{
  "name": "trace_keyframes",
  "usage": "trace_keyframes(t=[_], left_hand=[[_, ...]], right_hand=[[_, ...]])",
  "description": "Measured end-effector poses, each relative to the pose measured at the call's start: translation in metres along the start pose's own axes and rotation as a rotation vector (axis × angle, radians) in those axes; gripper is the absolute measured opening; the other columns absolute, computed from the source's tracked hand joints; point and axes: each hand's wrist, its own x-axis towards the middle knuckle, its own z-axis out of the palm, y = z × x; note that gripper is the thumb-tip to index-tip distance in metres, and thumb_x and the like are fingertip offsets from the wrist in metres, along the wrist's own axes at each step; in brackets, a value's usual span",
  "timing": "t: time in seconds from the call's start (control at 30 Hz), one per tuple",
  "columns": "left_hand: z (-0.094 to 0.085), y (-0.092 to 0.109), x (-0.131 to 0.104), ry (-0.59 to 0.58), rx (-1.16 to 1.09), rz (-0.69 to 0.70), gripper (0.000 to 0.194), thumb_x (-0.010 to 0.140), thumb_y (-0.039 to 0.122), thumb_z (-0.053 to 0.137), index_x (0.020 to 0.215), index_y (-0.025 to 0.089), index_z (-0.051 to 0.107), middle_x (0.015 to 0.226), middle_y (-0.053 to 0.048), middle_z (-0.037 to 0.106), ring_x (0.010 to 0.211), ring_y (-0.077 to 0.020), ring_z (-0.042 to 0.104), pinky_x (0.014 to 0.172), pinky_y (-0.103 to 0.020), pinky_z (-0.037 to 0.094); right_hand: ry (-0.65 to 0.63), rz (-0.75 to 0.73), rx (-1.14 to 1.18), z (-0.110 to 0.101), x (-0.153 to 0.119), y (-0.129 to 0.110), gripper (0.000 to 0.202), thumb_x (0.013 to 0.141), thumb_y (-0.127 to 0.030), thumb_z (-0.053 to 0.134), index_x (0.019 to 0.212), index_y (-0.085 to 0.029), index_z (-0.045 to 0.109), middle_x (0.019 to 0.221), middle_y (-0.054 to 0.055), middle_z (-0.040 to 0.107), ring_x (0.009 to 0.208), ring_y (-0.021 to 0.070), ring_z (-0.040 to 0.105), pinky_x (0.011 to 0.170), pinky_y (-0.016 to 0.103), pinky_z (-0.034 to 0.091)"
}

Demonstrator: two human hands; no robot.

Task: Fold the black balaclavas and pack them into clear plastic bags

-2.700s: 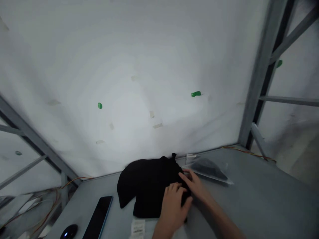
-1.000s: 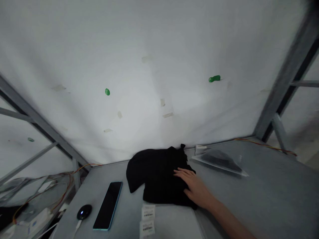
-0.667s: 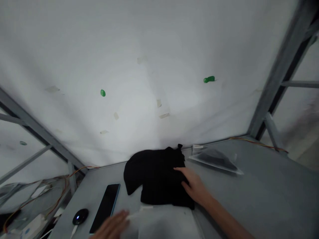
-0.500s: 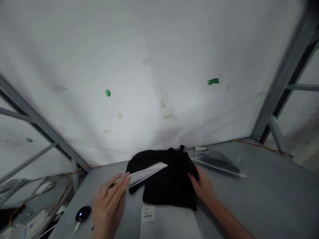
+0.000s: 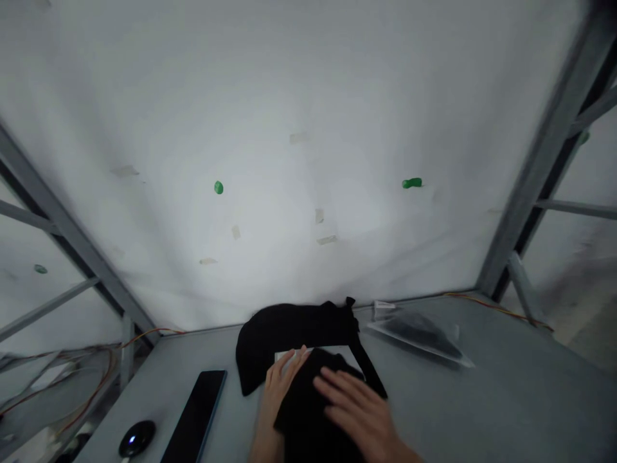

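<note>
Black cloth point(image 5: 294, 321), seemingly a garment, is spread near the back of the table. On top of it lies a flat white sheet point(image 5: 348, 352), partly covered by a folded-over black part point(image 5: 306, 411). My left hand point(image 5: 277, 392) rests with fingers stretched out on the sheet's left side, its inner edge covered by the fold. Over the folded black cloth, my right hand point(image 5: 359, 411) is flat with fingers apart, slightly blurred. Whether its palm presses on the cloth I cannot tell.
A clear plastic bag point(image 5: 419, 334) with something dark in it lies to the right. At the left are a dark phone-like slab point(image 5: 195, 418) and a round black device point(image 5: 137, 439) with a light. A white wall point(image 5: 308, 96) and metal frame posts point(image 5: 535, 161) stand behind.
The white sheet has gone from my left hand down onto the black cloth. My right hand has moved left from the cloth's right edge, and part of the cloth now covers the sheet.
</note>
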Motion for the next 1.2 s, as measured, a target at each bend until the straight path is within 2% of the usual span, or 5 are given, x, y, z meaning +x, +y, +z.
trace_keyframes(t=[0.1,0.3,0.73,1.0,1.2], left_hand=[[0.001,-0.007,-0.007,-0.033,-0.078,-0.058,0.059,0.091,0.013,0.046,0.146,0.032,0.042,0.146,-0.001,0.053,0.134,-0.0229,0.048,0.109,-0.040,0.044],[-0.005,-0.012,-0.016,-0.080,-0.136,-0.039,0.080,0.079,0.004,0.049,0.152,0.032,0.029,0.155,0.000,0.041,0.142,-0.0234,0.036,0.117,-0.044,0.033],[-0.007,-0.005,-0.016,-0.075,-0.017,0.058,0.103,0.055,-0.009,0.036,0.151,0.028,0.032,0.155,0.000,0.041,0.143,-0.0218,0.035,0.116,-0.045,0.032],[-0.015,-0.019,-0.035,0.120,0.069,-0.319,0.049,0.064,-0.006,0.038,0.099,0.019,0.062,0.104,-0.007,0.065,0.107,-0.0234,0.059,0.094,-0.039,0.050],[-0.020,-0.015,-0.042,0.241,0.204,-0.186,0.033,0.080,-0.001,0.044,0.094,0.023,0.062,0.102,-0.003,0.066,0.102,-0.0228,0.059,0.088,-0.037,0.049]], right_hand=[[-0.296,-0.357,-0.324,0.007,0.008,-0.007,0.024,0.097,-0.020,0.047,0.109,-0.028,0.067,0.136,0.003,0.061,0.132,0.0260,0.051,0.110,0.049,0.042],[-0.364,-0.530,-0.715,0.006,0.017,-0.006,0.030,0.093,-0.009,0.042,0.112,-0.020,0.063,0.139,0.008,0.059,0.131,0.0245,0.052,0.101,0.040,0.051],[-0.166,-0.192,-1.169,0.056,0.039,0.012,0.046,0.077,-0.005,0.054,0.120,-0.014,0.065,0.115,0.017,0.071,0.096,0.0284,0.070,0.076,0.034,0.057],[-0.347,-0.295,-1.145,0.067,0.029,0.002,0.078,0.077,-0.031,0.068,0.149,-0.020,0.038,0.145,0.018,0.050,0.120,0.0435,0.056,0.091,0.053,0.051],[-0.451,-0.098,-1.164,0.071,0.046,-0.025,0.065,0.075,-0.023,0.071,0.138,-0.018,0.053,0.124,0.023,0.063,0.102,0.0405,0.065,0.084,0.053,0.051]])
